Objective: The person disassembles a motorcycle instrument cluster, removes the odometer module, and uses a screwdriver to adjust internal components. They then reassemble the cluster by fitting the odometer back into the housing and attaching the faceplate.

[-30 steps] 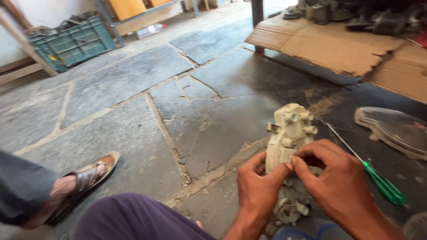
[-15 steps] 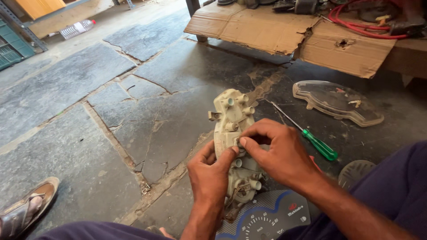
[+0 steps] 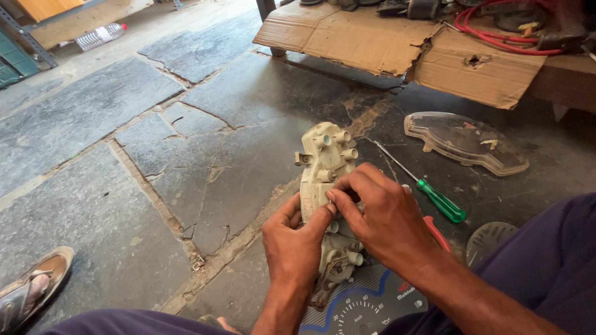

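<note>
A dirty cream plastic instrument housing [image 3: 327, 162] with round sockets stands tilted on the stone floor in front of me. My left hand [image 3: 297, 241] grips its lower left side, thumb up against the casing. My right hand [image 3: 380, 214] lies over its middle, with the fingertips pinching at a small part on the back, which the fingers hide. Below the housing lies a dark dial face plate [image 3: 361, 308] with a printed gauge scale.
A green-handled screwdriver [image 3: 423, 187] lies right of the housing, a red-handled tool [image 3: 437, 233] is partly under my right wrist. A clear plastic lens cover [image 3: 467, 141] lies further right. Cardboard [image 3: 375, 40] covers a low bench behind. A sandalled foot [image 3: 31, 291] is at the lower left.
The camera view has shifted so the housing sits more central and the foot further left. Both hands stay on the housing, with the right fingers working slightly lower on its back.
</note>
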